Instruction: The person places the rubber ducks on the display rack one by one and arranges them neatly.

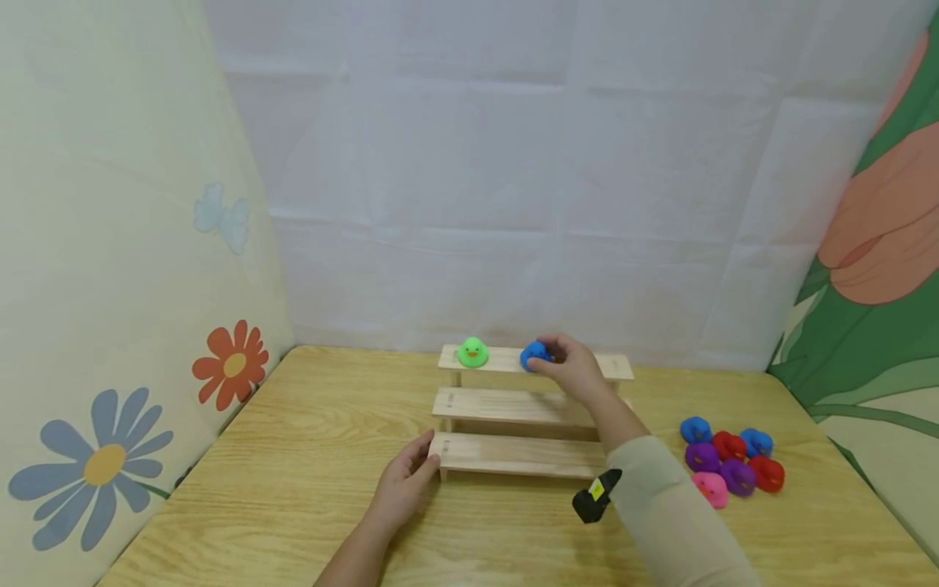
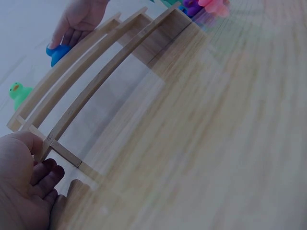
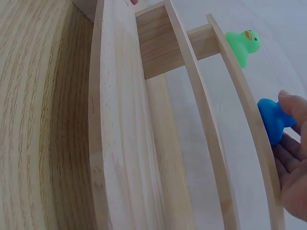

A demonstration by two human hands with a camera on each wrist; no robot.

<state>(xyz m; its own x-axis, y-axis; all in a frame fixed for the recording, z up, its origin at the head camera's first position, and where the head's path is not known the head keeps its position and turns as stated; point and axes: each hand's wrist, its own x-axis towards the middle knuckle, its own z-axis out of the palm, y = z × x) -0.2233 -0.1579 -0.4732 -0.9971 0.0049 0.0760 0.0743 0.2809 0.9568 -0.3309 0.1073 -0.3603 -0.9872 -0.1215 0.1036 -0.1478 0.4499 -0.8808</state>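
Note:
A three-step wooden shelf stand (image 1: 513, 451) is on the table. My right hand (image 1: 575, 371) pinches a blue rubber duck (image 1: 535, 356) between thumb and fingers on the top step, near its middle. In the right wrist view that blue duck (image 3: 272, 120) touches the top board, with the hand (image 3: 293, 153) around its far side. A green rubber duck (image 1: 473, 352) sits upright near the top step's left end, facing me. My left hand (image 1: 402, 483) grips the left end of the lowest step; the left wrist view has its thumb (image 2: 29, 141) against the board's corner.
Right of the stand, several rubber ducks lie grouped on the wood-grain table (image 1: 293, 456): blue (image 1: 695, 430), red (image 1: 767, 474), purple (image 1: 738, 478) and pink (image 1: 710, 489). A white cloth (image 1: 477, 163) hangs behind, with flower-printed panels at both sides. A black strap device (image 1: 596, 497) is on the right wrist.

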